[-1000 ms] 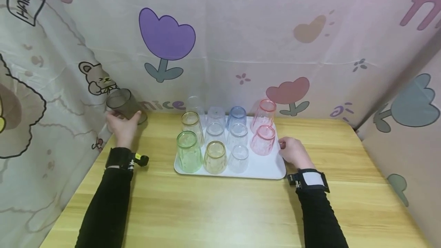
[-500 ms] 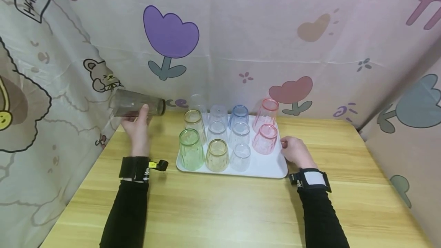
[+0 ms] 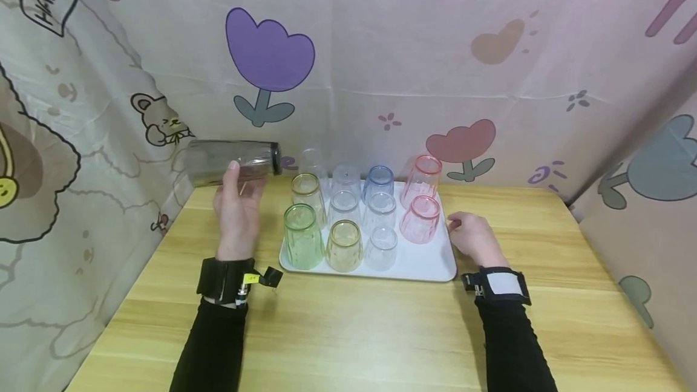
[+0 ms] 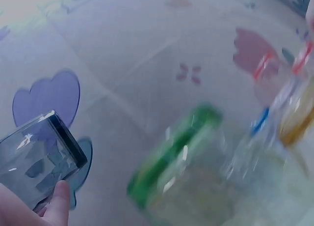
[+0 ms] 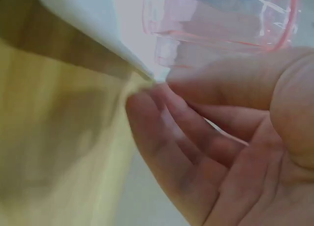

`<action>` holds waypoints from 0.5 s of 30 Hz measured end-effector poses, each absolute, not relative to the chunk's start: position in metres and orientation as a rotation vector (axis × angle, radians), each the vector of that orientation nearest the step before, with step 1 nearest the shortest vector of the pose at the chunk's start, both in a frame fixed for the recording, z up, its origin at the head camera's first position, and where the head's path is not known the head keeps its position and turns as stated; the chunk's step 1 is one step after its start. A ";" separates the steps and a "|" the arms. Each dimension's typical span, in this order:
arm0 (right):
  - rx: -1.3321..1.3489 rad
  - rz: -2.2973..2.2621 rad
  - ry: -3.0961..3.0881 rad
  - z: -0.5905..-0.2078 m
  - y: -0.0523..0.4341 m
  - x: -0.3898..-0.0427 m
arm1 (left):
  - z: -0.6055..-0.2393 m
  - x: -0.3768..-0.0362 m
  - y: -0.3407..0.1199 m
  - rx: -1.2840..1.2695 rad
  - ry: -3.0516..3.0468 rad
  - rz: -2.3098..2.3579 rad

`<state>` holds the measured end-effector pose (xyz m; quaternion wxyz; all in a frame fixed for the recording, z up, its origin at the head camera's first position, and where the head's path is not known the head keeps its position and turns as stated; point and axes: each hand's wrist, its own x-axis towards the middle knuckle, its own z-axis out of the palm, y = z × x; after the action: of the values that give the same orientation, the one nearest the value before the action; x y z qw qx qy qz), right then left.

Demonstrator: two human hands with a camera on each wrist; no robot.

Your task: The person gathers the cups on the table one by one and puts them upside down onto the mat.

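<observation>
Now the smoky grey tumbler [image 3: 231, 162] lies on its side in the air, held in the grip of the left hand [image 3: 238, 213], its dark rim turned toward the white tray [image 3: 430, 268]; half a second earlier it was lower and farther left, and a second ago it stood tilted against the printed curtain [image 3: 381, 47] at the far left corner of the worktop [image 3: 348, 331]. The tumbler has thus travelled rightward and upward, and it now hangs just beside the back-left corner of the tray, above the worktop and apart from the cups. On the tray the inverted cups keep their rows: the green cup [image 3: 301, 236] and amber cup [image 3: 343, 245] in front, the blue cup [image 3: 377, 181] behind, and the pink cup [image 3: 419, 218] nearest the right hand [image 3: 475, 238]. That hand rests at the tray's right edge, its fingers loosely curled and touching the rim, much as before. In the left-wrist view the thumb presses the tumbler's wall.
</observation>
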<state>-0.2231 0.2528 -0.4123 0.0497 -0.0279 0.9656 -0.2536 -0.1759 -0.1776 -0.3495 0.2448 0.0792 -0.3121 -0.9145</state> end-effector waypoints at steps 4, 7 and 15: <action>-0.090 -0.917 3.153 -0.401 0.250 -0.215 | -0.343 -0.168 -0.161 0.141 -0.883 -2.565; -0.161 -1.119 3.287 -0.392 0.245 -0.211 | -0.340 -0.161 -0.148 0.071 -0.976 -2.589; -0.638 -1.818 3.192 -0.362 0.211 -0.194 | -0.337 -0.148 -0.115 -0.117 -1.178 -2.669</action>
<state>-0.1938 0.2112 -0.3622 -0.2892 -0.1638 0.8195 -0.4668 -0.1475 -0.1149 -0.3374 0.1107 -0.0399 -0.4009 -0.9085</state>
